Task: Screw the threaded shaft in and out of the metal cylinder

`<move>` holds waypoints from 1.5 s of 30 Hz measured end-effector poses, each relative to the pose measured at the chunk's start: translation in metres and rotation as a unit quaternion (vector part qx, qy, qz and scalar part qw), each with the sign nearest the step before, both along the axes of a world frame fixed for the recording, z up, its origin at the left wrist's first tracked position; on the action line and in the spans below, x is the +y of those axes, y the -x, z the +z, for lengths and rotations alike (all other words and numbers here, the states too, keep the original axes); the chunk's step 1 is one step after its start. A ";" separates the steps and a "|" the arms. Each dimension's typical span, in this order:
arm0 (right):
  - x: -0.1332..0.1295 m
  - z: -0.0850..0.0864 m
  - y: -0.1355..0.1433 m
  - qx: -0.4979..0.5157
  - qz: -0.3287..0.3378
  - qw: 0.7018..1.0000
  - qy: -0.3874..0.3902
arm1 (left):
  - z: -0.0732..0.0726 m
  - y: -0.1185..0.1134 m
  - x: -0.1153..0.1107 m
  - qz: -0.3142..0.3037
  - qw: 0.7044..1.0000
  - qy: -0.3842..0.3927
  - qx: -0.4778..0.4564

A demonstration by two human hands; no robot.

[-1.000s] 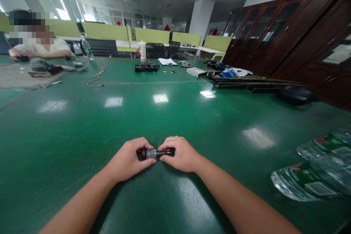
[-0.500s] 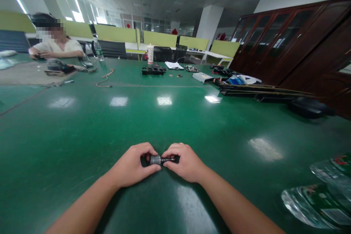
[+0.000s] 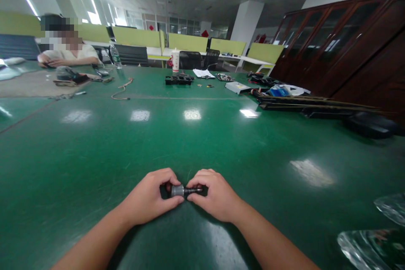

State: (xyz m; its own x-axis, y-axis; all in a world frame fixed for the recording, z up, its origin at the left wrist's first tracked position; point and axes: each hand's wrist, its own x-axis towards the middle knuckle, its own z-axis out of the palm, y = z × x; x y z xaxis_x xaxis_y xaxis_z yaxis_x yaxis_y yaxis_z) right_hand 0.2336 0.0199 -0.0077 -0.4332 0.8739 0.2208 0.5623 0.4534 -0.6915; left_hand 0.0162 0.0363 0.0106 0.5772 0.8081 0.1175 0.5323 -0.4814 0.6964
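A small metal part [image 3: 178, 190] lies level just above or on the green table [image 3: 152, 139], a wide grey cylinder at its left and a thin dark ridged shaft at its right. My left hand [image 3: 152, 196] is closed round the grey cylinder, thumb below and fingers above. The thumb and fingers of my right hand [image 3: 217, 194] pinch the part by the shaft, close to the cylinder. The fingertips of both hands nearly meet. Whether the part touches the table I cannot tell.
Plastic bottles [image 3: 376, 247] lie at the lower right. Farther back are a black frame [image 3: 179, 80], a white cup [image 3: 175, 60], a silver box [image 3: 237, 87], long black rails [image 3: 291, 104] and a cord [image 3: 122, 90]. A person [image 3: 69, 52] sits at the far left.
The view has shifted a little, so the far objects appear farther right and the bottles lie more out of frame. Both hands keep their hold on the part and appear slightly lower.
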 end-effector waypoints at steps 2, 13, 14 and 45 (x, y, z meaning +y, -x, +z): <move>0.000 0.000 0.000 -0.003 0.000 1.000 0.000 | 0.000 0.000 0.000 0.000 1.000 -0.001 0.003; 0.000 0.000 -0.003 0.015 0.002 1.000 -0.020 | -0.002 0.002 0.000 0.001 1.000 -0.006 0.006; 0.000 0.000 -0.003 0.015 0.002 1.000 -0.022 | -0.002 0.002 0.000 0.000 1.000 -0.006 0.006; 0.002 0.006 -0.024 -0.033 -0.010 0.999 -0.036 | 0.003 -0.001 0.000 0.007 1.000 0.006 0.011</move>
State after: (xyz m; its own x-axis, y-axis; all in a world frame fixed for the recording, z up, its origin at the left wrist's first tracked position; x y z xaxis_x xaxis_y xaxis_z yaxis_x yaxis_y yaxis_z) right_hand 0.2572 0.0217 -0.0017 -0.4311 0.8655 0.2552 0.6147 0.4887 -0.6191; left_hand 0.0172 0.0365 0.0132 0.5687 0.8170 0.0957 0.5532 -0.4660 0.6906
